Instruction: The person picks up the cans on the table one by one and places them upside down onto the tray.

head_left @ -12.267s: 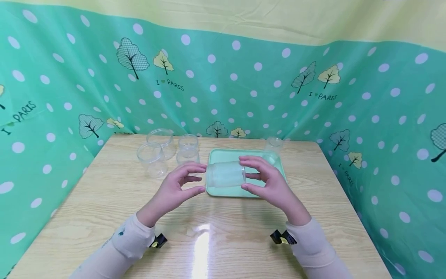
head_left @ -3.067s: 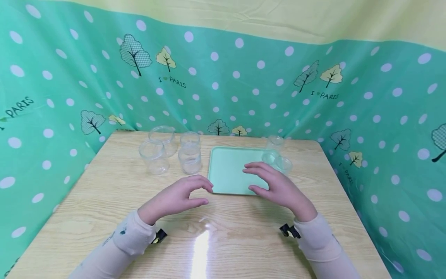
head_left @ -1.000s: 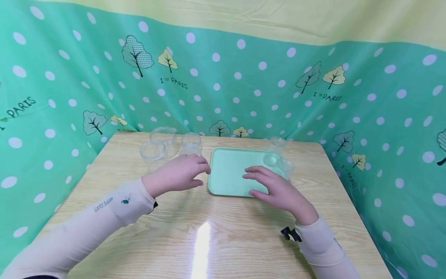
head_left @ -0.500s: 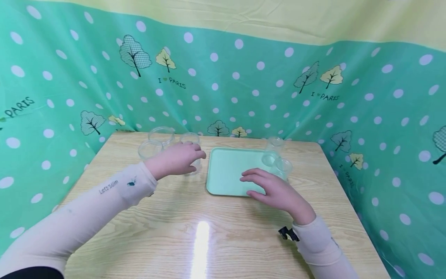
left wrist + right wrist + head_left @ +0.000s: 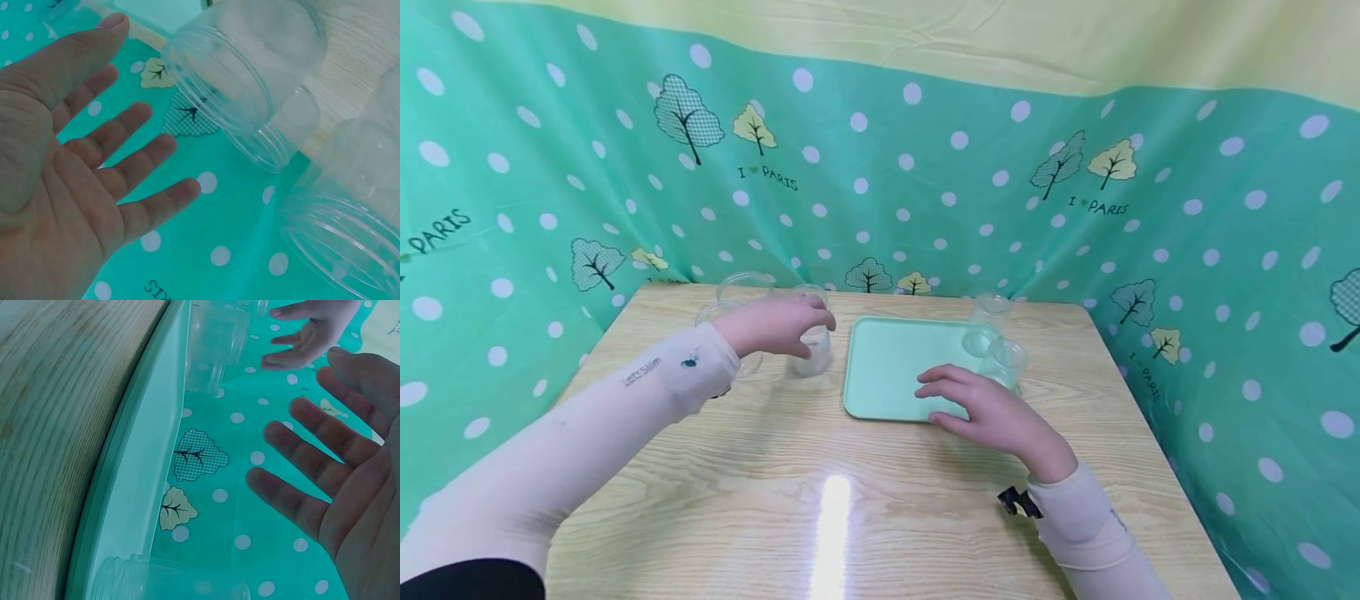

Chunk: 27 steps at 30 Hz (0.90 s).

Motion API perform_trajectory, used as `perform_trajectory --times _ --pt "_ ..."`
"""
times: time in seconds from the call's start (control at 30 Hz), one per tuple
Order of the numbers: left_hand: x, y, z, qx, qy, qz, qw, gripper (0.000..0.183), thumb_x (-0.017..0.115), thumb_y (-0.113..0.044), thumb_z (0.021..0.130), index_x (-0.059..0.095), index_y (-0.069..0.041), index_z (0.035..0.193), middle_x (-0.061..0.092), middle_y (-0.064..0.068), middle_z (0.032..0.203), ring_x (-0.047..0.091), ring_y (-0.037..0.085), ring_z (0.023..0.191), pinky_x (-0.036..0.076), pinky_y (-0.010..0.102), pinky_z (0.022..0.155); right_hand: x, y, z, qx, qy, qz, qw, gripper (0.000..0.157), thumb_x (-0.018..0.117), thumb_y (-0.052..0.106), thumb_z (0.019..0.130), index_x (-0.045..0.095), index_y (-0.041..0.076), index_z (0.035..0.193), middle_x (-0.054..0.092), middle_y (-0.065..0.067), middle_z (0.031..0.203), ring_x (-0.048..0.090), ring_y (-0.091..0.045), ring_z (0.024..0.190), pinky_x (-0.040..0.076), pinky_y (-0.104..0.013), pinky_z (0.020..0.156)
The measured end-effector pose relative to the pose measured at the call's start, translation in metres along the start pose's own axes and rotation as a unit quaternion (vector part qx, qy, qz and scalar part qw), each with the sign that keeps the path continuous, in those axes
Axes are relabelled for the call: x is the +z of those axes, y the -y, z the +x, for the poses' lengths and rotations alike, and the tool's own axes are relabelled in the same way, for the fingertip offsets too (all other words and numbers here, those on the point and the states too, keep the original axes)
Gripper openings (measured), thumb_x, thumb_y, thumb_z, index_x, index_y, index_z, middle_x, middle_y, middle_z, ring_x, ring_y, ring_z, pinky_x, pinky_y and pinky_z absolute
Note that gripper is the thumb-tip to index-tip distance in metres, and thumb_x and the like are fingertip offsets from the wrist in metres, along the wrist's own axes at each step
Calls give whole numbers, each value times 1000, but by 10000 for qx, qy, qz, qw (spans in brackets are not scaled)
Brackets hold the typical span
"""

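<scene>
My left hand (image 5: 782, 325) hovers over a clear jar (image 5: 811, 360) on the wooden table. In the left wrist view its fingers are spread apart, with that jar's wide round mouth (image 5: 219, 81) just beyond the fingertips and nothing in the palm. More clear jars stand behind and to the left, one showing a threaded rim (image 5: 350, 240); the left arm partly covers them in the head view. My right hand (image 5: 992, 412) is held above the front right of a pale green tray (image 5: 883, 367), fingers loosely extended and holding nothing.
At the tray's right end stand a few clear jars, among them a front one (image 5: 1009, 360) and a rear one (image 5: 991, 312). A green dotted curtain (image 5: 880, 192) closes off the back and sides of the table (image 5: 760, 500).
Earlier both hands held a clear jar sideways over the tray; later a jar appears at its right end. The left hand has since moved back over the left jars. The right hand barely moved.
</scene>
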<state>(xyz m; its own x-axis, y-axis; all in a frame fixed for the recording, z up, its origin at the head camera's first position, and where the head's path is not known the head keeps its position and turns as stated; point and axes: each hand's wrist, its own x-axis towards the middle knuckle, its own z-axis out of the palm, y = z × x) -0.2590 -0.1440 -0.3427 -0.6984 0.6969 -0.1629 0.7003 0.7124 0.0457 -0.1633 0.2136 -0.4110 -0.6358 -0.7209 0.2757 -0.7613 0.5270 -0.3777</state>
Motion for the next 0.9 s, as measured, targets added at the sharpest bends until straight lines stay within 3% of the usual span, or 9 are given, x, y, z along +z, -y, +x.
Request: perform_trajectory --times 0.13,0.33,0.6,0.9 --pt "3 7 7 38 47 -244 9997 52 85 -17 83 67 -13 131 59 12 137 51 36 133 45 50 111 1 0 0 -6 27 2 10000 30 73 27 97 68 23 126 59 5 138 58 -16 129 54 -38 103" --pt "11 16 12 -163 263 -716 9970 59 82 -13 84 62 -13 139 51 14 148 40 39 144 39 53 117 3 0 1 -3 57 1 10000 29 74 26 97 69 23 126 59 5 138 58 -16 128 54 -38 103" --pt "16 21 14 -422 394 -801 9951 70 82 -9 83 54 -14 147 45 17 155 36 42 147 39 59 115 3 0 3 -66 84 -73 9999 28 73 26 97 69 21 125 60 3 137 60 -16 127 55 -37 102" --pt "21 24 16 -440 681 -710 9942 70 80 -2 84 54 -17 147 40 16 158 32 44 148 43 58 111 3 0 2 1 271 -57 9996 27 71 25 98 69 19 125 63 -1 134 60 -18 126 54 -38 103"
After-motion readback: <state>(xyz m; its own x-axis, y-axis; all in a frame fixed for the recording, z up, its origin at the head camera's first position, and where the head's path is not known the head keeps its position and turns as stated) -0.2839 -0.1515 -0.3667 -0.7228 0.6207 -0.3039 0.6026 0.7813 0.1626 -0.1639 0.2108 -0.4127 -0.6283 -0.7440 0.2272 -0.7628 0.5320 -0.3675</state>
